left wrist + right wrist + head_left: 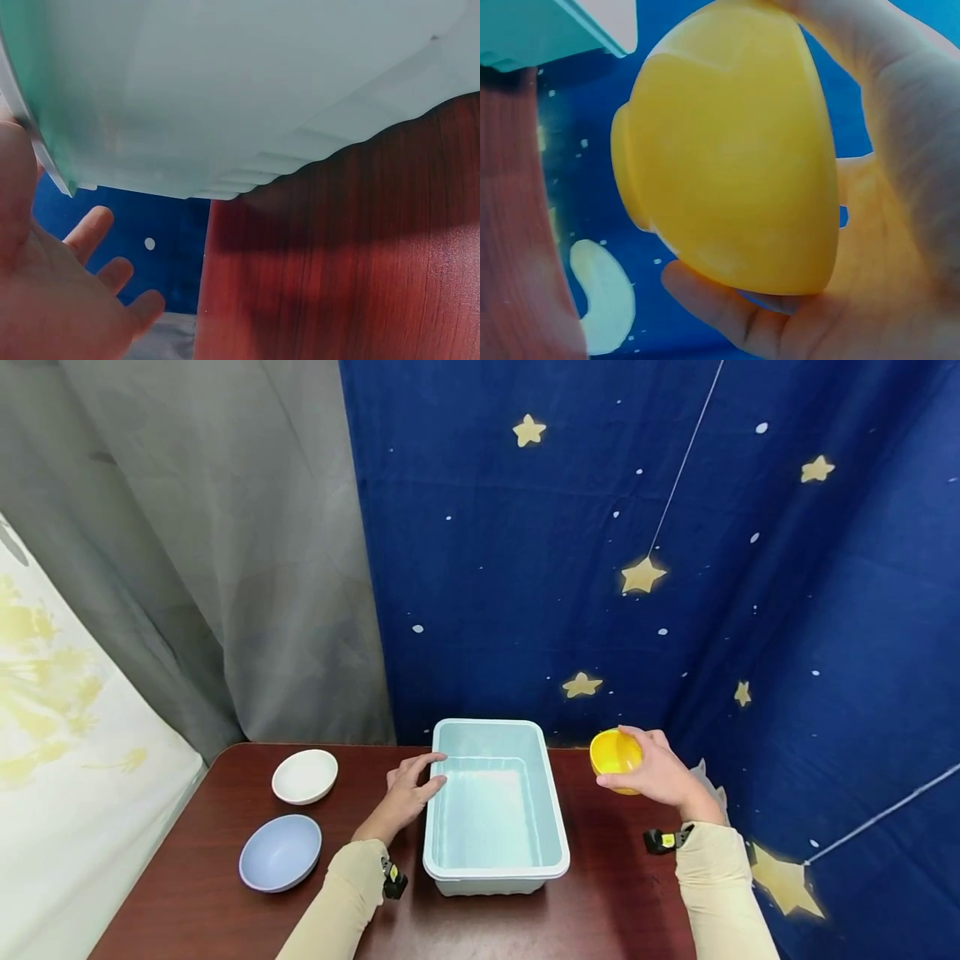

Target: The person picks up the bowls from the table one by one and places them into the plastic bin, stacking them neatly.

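Observation:
My right hand (663,770) holds a small yellow bowl (606,752) by its rim, raised over the right side of the table. Tipped on its side, the bowl shows its rounded outside and foot ring in the right wrist view, with fingers and thumb at opposite edges. A light blue rectangular plastic tub (487,874) stands in the middle, its inside bare. At the tub's left rim is my left hand (405,793), its thumb and index fingertips reaching over the edge. In the left wrist view, the other fingers (91,229) spread loosely outside the tub wall (225,97).
Left of the tub, a white bowl (305,776) sits behind a blue bowl (281,852) on the dark red wooden table (225,922). Behind the table hang a grey curtain (300,568) and a blue curtain with stars (510,568).

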Tool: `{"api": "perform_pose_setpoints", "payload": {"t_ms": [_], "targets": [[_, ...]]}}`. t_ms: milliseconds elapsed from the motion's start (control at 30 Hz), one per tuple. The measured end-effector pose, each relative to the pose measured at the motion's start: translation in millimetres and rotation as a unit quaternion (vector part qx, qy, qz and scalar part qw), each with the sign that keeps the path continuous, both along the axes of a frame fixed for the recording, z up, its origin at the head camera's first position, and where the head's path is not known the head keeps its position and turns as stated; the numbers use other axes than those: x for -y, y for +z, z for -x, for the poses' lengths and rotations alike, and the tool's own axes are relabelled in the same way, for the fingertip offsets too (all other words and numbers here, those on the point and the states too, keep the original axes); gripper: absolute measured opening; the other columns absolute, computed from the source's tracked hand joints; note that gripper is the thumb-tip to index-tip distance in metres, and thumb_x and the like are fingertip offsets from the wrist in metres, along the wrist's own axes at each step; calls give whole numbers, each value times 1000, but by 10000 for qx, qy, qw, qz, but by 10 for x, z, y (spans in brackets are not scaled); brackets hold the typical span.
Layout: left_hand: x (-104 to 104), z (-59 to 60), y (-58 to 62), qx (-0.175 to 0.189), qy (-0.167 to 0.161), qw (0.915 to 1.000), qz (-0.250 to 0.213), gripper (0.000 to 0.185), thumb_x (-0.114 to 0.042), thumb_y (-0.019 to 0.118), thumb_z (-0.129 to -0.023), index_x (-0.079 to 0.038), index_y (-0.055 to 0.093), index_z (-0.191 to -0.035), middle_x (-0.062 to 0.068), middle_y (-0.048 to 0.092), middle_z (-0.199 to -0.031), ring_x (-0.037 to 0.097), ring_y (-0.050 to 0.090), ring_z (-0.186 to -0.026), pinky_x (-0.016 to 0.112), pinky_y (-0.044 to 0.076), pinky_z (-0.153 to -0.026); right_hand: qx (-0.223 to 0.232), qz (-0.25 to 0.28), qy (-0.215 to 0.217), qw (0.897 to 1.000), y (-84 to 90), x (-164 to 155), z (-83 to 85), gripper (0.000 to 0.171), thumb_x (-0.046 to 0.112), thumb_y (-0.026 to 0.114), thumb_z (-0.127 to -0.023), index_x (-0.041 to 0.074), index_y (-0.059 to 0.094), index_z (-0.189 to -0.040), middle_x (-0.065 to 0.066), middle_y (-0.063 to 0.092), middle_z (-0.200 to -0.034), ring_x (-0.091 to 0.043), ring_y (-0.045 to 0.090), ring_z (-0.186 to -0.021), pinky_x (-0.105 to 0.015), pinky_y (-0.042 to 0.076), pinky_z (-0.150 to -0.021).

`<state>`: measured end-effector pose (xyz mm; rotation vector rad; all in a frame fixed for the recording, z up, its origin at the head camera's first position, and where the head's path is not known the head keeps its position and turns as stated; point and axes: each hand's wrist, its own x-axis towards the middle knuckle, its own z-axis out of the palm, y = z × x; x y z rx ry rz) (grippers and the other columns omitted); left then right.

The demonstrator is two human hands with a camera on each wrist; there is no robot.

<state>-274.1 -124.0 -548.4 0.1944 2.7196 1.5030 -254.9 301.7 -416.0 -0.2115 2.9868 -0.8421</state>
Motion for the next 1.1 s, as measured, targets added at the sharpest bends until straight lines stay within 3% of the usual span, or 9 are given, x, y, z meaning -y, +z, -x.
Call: {"api": "perform_pose_setpoints", "payload": {"t_ms": [600, 1100], "targets": [[-31, -11, 13, 62, 79, 9999, -80, 41, -35, 64, -101, -34, 57, -142, 12, 34, -161, 39, 23, -143, 62, 25, -111, -68, -127, 345, 9993, 419, 212, 22, 107, 61, 84, -73, 14, 37, -157, -15, 44, -132, -30, 53, -112, -33, 49, -86], [-32, -19, 23, -1, 121, 9998, -142, 45, -33, 66, -100, -33, 57, -143, 12, 37, -161, 39, 25, -143, 62, 25, -111, 13, 180, 578, 9982, 427, 465, 176, 106, 63, 86, -70, 20, 40, -156, -12, 45, -137, -28, 54, -112, -37, 49, -93]]}}
